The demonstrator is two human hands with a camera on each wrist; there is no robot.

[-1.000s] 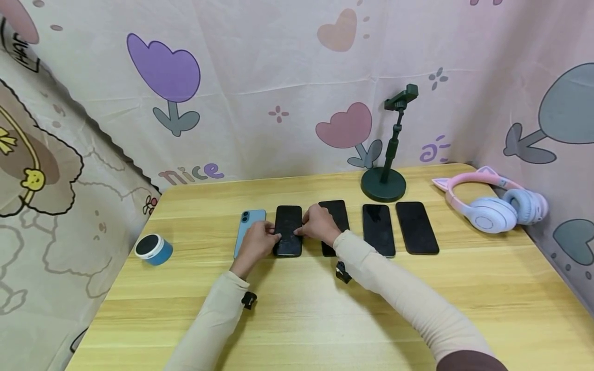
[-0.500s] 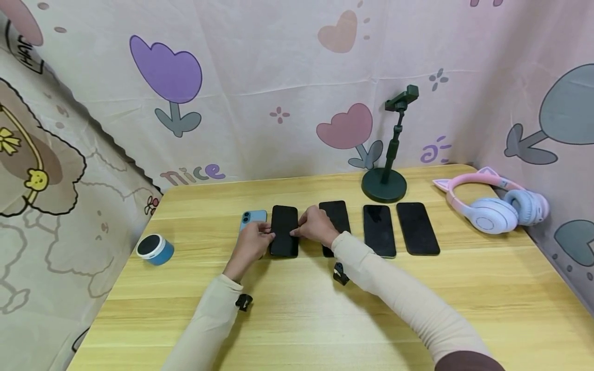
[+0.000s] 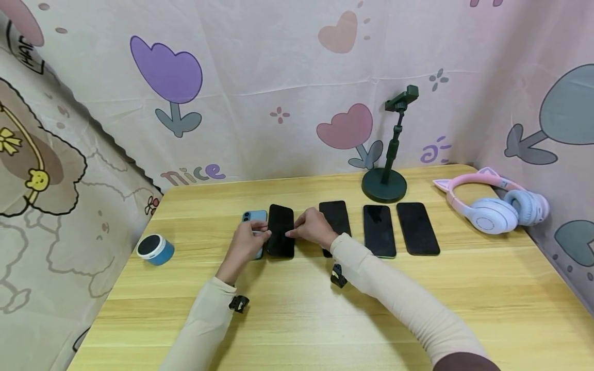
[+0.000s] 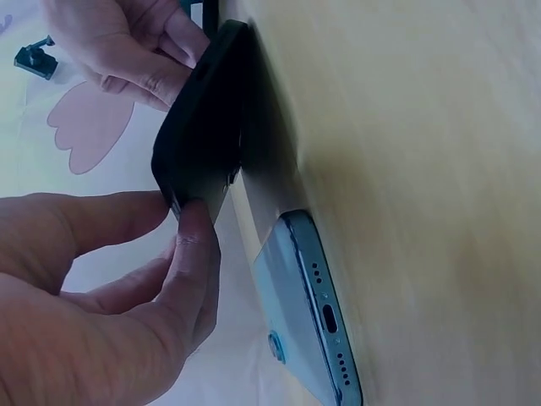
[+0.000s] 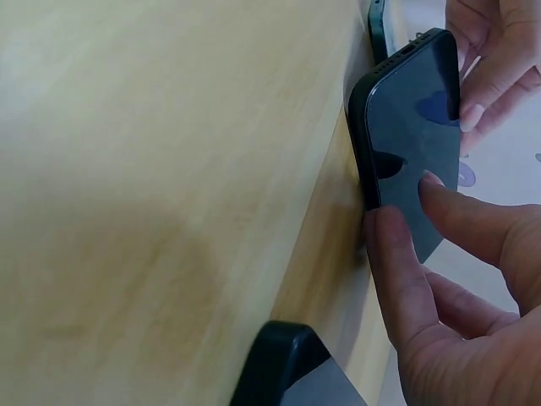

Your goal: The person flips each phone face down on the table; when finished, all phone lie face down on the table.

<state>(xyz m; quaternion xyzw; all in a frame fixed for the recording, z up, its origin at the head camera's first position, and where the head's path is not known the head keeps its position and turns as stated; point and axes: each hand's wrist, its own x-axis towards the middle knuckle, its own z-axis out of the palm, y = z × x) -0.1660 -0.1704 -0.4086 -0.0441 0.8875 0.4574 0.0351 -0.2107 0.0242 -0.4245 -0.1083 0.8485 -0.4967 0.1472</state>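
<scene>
Both hands hold a black smartphone (image 3: 280, 232) just above the table, its dark screen up. My left hand (image 3: 242, 246) pinches its left edge, thumb on the screen side and fingers beneath, as the left wrist view shows. On the opposite edge, my right hand (image 5: 461, 296) pinches it between thumb and fingers. In the left wrist view a gap and a shadow separate the raised phone (image 4: 203, 127) from the tabletop. A light blue phone (image 3: 257, 217) lies back up on the table, partly hidden by the left hand.
Three more dark phones lie in a row: one (image 3: 337, 219) partly behind the right hand, another (image 3: 379, 231), and the rightmost (image 3: 417, 228). Behind them stands a dark green phone stand (image 3: 384, 185). Pink-and-white headphones (image 3: 492, 212) lie right; a blue jar (image 3: 158, 251) lies left.
Both hands have shifted left with the black phone, bringing it nearer the blue phone. It has tilted slightly. The other phones have stayed in place.
</scene>
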